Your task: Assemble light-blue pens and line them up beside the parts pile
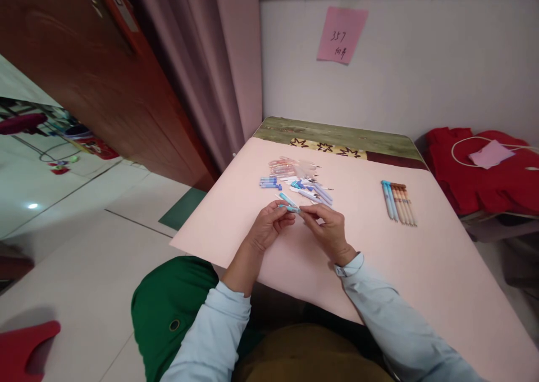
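Note:
Both hands meet over a pink table [421, 269]. My left hand [269, 227] is closed, pinching a light blue pen [289, 202] at its near end. My right hand [326, 224] is closed too, its fingertips pinching the same pen's other end. Just beyond the hands lies a loose pile of pen parts [295, 181], with blue, white and clear pieces. To the right, a neat row of finished pens [398, 202] lies side by side, blue ones on the left and tan ones on the right.
A pink paper note [341, 33] hangs on the wall behind the table. Red cloth [484, 168] lies piled at the right. A green bag [168, 309] sits by my left knee. A brown door [105, 78] and curtain [210, 62] stand to the left.

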A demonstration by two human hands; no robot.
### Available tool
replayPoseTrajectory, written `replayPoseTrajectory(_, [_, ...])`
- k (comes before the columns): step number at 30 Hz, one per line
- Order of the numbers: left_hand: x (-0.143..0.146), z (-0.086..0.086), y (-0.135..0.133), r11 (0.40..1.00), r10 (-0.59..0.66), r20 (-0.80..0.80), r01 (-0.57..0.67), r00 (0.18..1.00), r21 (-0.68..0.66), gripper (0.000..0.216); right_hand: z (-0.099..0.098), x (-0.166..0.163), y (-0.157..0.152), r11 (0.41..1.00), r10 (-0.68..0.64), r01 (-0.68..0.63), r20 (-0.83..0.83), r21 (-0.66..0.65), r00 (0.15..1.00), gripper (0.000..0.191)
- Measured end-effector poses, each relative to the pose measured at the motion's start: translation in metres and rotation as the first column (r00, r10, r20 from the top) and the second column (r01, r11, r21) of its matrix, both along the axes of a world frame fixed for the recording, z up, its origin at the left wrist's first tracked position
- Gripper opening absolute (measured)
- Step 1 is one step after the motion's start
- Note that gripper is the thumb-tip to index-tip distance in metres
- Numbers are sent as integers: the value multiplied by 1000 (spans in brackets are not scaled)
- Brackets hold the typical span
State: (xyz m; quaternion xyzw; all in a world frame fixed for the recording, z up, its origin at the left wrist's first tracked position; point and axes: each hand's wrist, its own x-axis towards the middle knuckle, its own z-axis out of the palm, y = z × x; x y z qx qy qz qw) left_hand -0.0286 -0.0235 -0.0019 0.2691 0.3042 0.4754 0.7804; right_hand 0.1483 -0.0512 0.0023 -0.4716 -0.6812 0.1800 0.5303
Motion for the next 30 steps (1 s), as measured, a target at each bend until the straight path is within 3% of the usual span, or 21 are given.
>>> replayPoseTrajectory(10, [2,-2,1,991,131,9,-131,991,38,28,9,0,-4,991,-127,127,0,-28,992,15])
replayPoseTrajectory(14, [1,-3,3,978,206,54,-206,977,-4,25,8,7,1,984,-163,152,-114,-94,980,17])
replayPoseTrajectory(19, [0,-4,4,978,209,67,-208,976,-12,24,4,21,11,956,-235,181,-234,-230,944,26])
replayPoseTrajectory(24, [0,-2,4,977,213,77,-213,974,-10,22,0,29,15,894,-339,346,75,-283,938,21])
replayPoseTrajectory(30, [0,-2,4,975,223,91,-221,971,-24,22,2,30,12,876,-251,353,316,-328,915,18])
